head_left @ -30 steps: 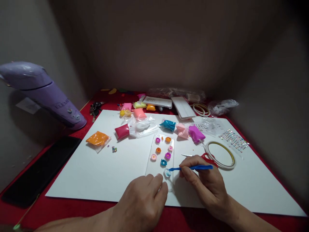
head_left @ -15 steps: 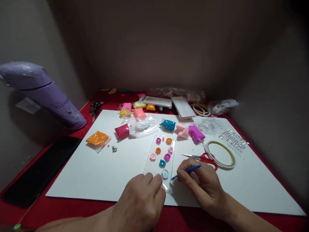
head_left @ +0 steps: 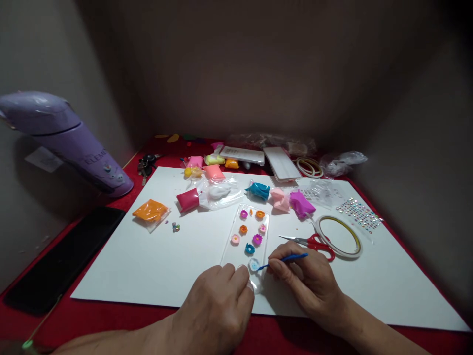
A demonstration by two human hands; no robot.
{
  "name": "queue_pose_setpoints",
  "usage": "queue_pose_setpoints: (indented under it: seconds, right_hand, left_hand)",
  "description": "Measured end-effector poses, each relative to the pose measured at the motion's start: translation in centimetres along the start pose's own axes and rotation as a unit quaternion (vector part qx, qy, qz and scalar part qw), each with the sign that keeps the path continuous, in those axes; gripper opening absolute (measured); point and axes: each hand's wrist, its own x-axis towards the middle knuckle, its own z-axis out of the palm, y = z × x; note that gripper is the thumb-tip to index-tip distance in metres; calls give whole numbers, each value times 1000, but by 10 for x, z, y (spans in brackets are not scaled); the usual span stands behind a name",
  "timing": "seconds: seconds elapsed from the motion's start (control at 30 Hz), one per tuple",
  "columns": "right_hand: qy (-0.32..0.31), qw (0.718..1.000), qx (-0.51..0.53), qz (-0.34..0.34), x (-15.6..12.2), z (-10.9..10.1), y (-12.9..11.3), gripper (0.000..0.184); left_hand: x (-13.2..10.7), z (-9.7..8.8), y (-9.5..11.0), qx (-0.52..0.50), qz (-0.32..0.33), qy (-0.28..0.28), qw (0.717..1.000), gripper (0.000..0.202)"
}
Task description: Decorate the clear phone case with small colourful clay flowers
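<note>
Grasping the slim blue plastic tool (head_left: 294,257) pencil-fashion in the right hand (head_left: 306,278), with its tip at the right edge of the frilled, pale blue-and-white clay-like flower (head_left: 253,265), near the lower end of the clear, flat plastic case (head_left: 235,256). With the left hand (head_left: 221,301) curled at that same end, impossible to tell from this angle whether gripping or merely pressing. Best to nudge in short, light strokes, sparing the soft-looking petals from flattening; steady the case against the smooth white board (head_left: 148,271), and avoid brushing the cupped teal flower (head_left: 250,248) just beyond. Note matte, toothed petals on the magenta flower (head_left: 257,239) against glossy transparent plastic, and crinkled film around the flat orange packet (head_left: 150,211).
</note>
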Motion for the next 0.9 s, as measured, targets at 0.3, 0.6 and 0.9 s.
queue_pose_setpoints:
  seconds: [0.3, 0.6, 0.9]
  right_hand:
    - [-1, 1000, 17, 2, 1, -1, -1, 9]
    - [-11, 1000, 2, 4, 0, 1, -1, 8]
    - [-6, 1000, 0, 0, 2, 0, -3, 8]
  left_hand:
    - [0, 1, 0, 0, -1, 4, 1000, 14]
    - [-1, 2, 1, -1, -3, 9, 1000, 18]
    - [0, 2, -1, -11, -1, -1, 1000, 15]
